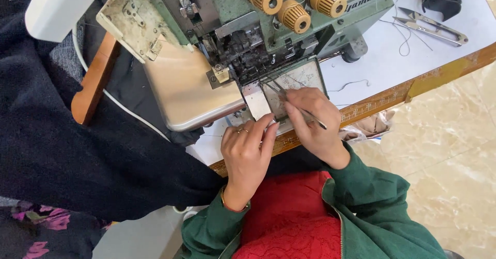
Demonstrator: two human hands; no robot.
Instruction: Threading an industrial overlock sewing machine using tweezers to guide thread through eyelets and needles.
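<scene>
Tweezers (297,105), thin and metallic, lie pinched between the fingers of the right hand (311,123), their tips reaching toward the far side, into the dark needle area of the sewing machine (248,37). They sit over the machine's small pale front cover (299,78), a flat, scuffed plate at the centre of the scene.

The left hand (247,153) rests just left of the right one, fingers held together and pointing to the far side, their tips touching a narrow white plate at the machine's near edge. A ring shows on one finger and a bangle at the wrist. The two hands are almost touching, so little room is left between them.

The machine is green, worn metal with chipped paint, and carries three ribbed, tan tension knobs (293,15) along its far part. To the left, its smooth cream bed (183,88) curves down, and heavy black fabric (77,145) drapes across the whole left side.

The white table (377,63) runs to a wooden front edge (392,98) with ruler markings; the hands bridge this edge. On the far right of the table lie metal thread snips (434,25), well apart from the hands, with loose threads nearby. Right of the edge is polished beige stone floor (454,150).
</scene>
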